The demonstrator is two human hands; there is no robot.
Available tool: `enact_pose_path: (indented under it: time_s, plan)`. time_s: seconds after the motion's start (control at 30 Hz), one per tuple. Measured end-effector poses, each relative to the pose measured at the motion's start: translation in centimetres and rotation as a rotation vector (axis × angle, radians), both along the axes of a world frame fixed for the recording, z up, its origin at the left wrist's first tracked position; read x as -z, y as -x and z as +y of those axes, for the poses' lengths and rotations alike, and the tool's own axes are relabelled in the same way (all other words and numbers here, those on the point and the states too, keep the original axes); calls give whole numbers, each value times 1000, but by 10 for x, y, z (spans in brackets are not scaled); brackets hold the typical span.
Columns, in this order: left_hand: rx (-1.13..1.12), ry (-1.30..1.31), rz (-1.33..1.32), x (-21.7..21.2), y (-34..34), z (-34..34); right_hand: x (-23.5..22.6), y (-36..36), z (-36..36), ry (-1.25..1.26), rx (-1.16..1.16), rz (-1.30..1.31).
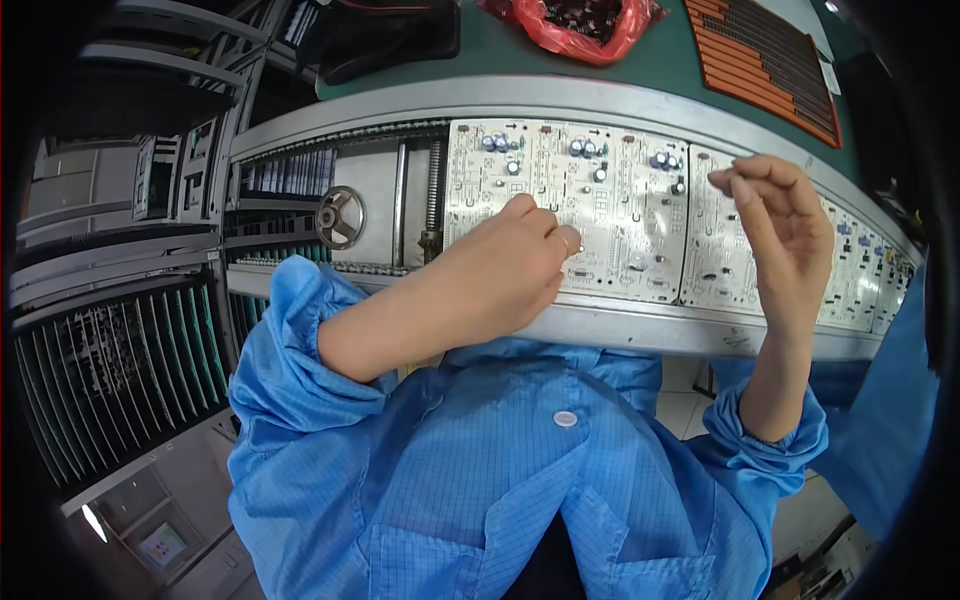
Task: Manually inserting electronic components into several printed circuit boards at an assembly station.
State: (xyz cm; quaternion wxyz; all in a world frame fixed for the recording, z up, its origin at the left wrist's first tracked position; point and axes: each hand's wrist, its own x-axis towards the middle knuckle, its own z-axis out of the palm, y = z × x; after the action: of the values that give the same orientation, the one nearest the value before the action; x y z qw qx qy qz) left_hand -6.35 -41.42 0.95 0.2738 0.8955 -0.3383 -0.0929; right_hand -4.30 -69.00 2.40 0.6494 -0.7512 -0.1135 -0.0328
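Note:
White circuit boards [640,235] lie in a row along a metal-railed conveyor in front of me. Blue and black capacitors and other small parts stand on them. My left hand [515,262], a ring on one finger, reaches over the left board with its fingers curled down to the surface. Its fingertips are hidden, so what they grip cannot be seen. My right hand [790,225] is raised over the neighbouring board [715,270], palm turned inward. Thumb and fingers come together there around something tiny and dark that I cannot make out.
Beyond the far rail [500,95], a red plastic bag [572,42] of dark small parts and an orange slotted tray [765,70] rest on a green surface. A black case [385,45] is beside them. A handwheel [340,217] and a board rack [120,375] are left.

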Motion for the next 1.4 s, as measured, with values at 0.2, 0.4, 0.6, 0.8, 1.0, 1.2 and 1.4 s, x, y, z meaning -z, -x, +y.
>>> enact_pose_path:
  time_s: [0.2,0.4,0.6,0.8,1.0,1.2,1.4]
  plan:
    - [-209,45,-397,-7,-127,-14,3,0,1,-91,-56,140]
    - [-283,58,-412,19,-232,-35,1,-1,20,-77,-90,223]
    - [-335,-21,-266,27,-255,-38,10,-5,21,-66,-67,275]
    - [-434,92,-474,30,-261,-46,12,-7,34,-69,-86,215]
    - [-225,531,-21,-7,-197,-17,12,-11,53,187,-148,238]
    - [-398,602,649,-16,-117,25,11,-21,73,306,-199,233]
    - [-383,663,740,-11,-92,58,9,-37,99,491,-183,171]
